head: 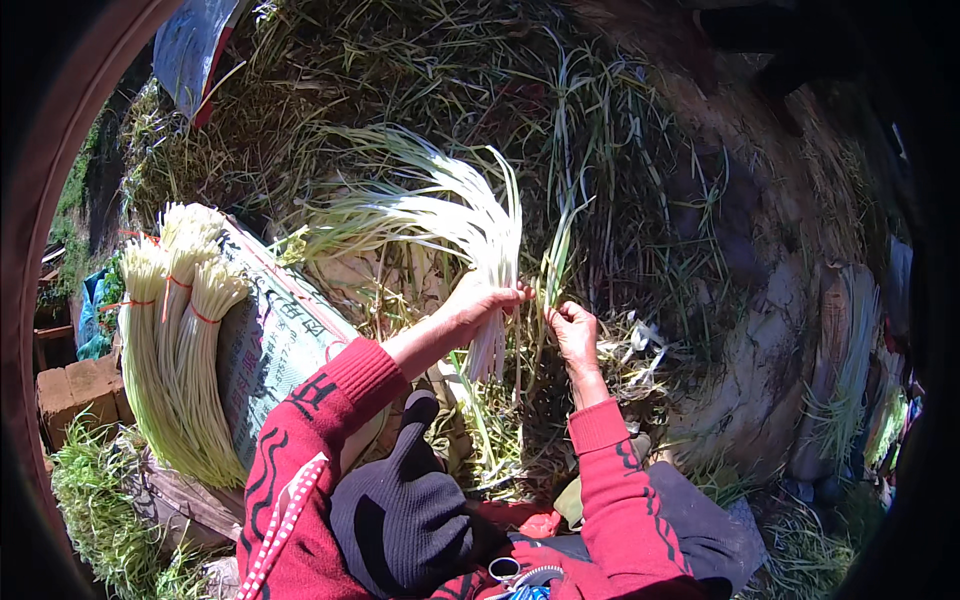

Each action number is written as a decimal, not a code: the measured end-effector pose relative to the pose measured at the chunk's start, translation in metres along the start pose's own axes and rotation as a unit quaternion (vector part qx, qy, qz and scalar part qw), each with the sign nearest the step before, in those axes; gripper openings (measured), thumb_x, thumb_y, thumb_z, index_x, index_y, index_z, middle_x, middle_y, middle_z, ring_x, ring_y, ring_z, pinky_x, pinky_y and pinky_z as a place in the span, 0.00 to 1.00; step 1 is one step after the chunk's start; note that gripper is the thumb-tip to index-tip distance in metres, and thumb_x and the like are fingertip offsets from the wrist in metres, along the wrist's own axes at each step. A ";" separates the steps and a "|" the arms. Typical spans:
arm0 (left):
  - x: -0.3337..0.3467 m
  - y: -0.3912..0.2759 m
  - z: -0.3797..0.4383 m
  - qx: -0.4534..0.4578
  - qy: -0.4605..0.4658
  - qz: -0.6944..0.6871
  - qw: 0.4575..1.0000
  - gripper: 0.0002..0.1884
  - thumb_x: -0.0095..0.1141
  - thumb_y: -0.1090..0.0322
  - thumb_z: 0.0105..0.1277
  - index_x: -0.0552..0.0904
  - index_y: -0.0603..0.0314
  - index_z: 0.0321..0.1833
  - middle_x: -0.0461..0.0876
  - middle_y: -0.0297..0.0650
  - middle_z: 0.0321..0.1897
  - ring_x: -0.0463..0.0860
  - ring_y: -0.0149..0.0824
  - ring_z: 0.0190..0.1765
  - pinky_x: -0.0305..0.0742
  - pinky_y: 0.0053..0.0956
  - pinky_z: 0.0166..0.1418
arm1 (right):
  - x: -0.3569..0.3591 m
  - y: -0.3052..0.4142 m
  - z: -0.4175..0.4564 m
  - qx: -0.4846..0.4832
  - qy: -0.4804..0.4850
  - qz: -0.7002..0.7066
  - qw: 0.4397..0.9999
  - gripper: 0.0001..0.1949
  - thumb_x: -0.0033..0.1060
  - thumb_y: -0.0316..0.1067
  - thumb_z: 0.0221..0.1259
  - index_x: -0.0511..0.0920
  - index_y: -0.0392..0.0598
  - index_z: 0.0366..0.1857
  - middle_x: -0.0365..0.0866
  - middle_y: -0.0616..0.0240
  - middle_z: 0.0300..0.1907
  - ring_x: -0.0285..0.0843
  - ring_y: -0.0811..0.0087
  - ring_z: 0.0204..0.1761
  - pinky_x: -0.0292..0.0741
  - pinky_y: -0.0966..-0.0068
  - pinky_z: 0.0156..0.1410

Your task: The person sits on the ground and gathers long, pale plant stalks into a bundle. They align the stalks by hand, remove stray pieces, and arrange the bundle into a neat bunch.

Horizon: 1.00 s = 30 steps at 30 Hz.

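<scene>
My left hand (484, 304) is closed around a loose bunch of pale, long-leaved stalks (480, 225), which look like blanched garlic chives. Their leaves fan out to the upper left, and the cut or root ends hang below my fist. Close by on the right, my right hand (576, 337) pinches a few greener leaves (555, 274) between thumb and fingers. A small gap separates the two hands. To the left, several bundles of the same stalks (176, 360), tied with red bands, lean on a printed woven sack (270, 360).
Loose green leaves and dry straw (420, 67) cover the ground ahead. Bricks (79, 394) and a grass heap (105, 502) lie at the left. More pale stalks (847, 360) rest at the far right. A blue-white sheet (191, 56) hangs at the upper left.
</scene>
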<state>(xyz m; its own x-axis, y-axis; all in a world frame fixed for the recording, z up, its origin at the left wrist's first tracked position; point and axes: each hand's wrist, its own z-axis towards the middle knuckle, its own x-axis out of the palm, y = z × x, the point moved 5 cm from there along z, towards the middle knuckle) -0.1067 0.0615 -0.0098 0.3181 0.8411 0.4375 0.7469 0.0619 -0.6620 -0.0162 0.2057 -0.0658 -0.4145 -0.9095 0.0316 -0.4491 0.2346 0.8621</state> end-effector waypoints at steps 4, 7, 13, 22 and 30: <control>0.015 0.014 0.004 0.029 0.000 0.085 0.996 0.08 0.61 0.74 0.52 0.79 0.63 0.35 0.80 0.34 0.27 0.76 0.24 0.29 0.71 0.20 0.34 | 0.002 0.004 -0.021 -0.036 -0.013 0.039 0.998 0.04 0.61 0.27 0.53 0.77 0.41 0.24 0.73 0.78 0.21 0.63 0.88 0.22 0.64 0.89 0.28; 0.026 0.022 0.002 0.073 0.001 0.064 0.995 0.08 0.62 0.75 0.51 0.79 0.63 0.34 0.79 0.32 0.26 0.76 0.23 0.28 0.70 0.19 0.33 | 0.005 -0.005 -0.031 -0.026 -0.012 0.083 0.996 0.01 0.59 0.25 0.53 0.77 0.41 0.26 0.75 0.77 0.22 0.66 0.88 0.24 0.65 0.89 0.29; 0.027 0.030 -0.016 0.097 -0.029 0.035 0.994 0.09 0.57 0.79 0.51 0.78 0.64 0.36 0.79 0.34 0.28 0.77 0.24 0.31 0.72 0.19 0.36 | 0.002 -0.023 -0.046 0.055 -0.072 0.143 0.986 0.03 0.52 0.25 0.58 0.76 0.42 0.33 0.76 0.73 0.29 0.69 0.85 0.27 0.69 0.87 0.34; 0.009 -0.004 -0.067 0.165 -0.193 -0.116 0.960 0.12 0.64 0.69 0.51 0.78 0.62 0.37 0.77 0.32 0.28 0.74 0.25 0.31 0.69 0.21 0.34 | -0.132 -0.035 -0.028 -0.263 -0.223 -0.312 0.885 0.07 0.60 0.30 0.48 0.73 0.39 0.26 0.75 0.57 0.22 0.70 0.69 0.24 0.68 0.74 0.33; -0.026 -0.048 -0.091 0.173 -0.192 -0.142 0.956 0.10 0.65 0.69 0.50 0.80 0.63 0.34 0.75 0.30 0.24 0.70 0.23 0.27 0.65 0.18 0.33 | -0.312 0.011 -0.033 0.104 -0.235 -0.623 0.739 0.17 0.61 0.44 0.45 0.78 0.42 0.33 0.79 0.52 0.32 0.77 0.53 0.32 0.72 0.61 0.38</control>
<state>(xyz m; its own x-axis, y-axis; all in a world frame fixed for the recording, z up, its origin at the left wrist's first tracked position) -0.0981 -0.0123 0.0661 -0.1561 0.8951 0.4175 0.5132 0.4347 -0.7401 0.1346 0.4808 -0.0493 0.2167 -0.2557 -0.9422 -0.8054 -0.5922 -0.0246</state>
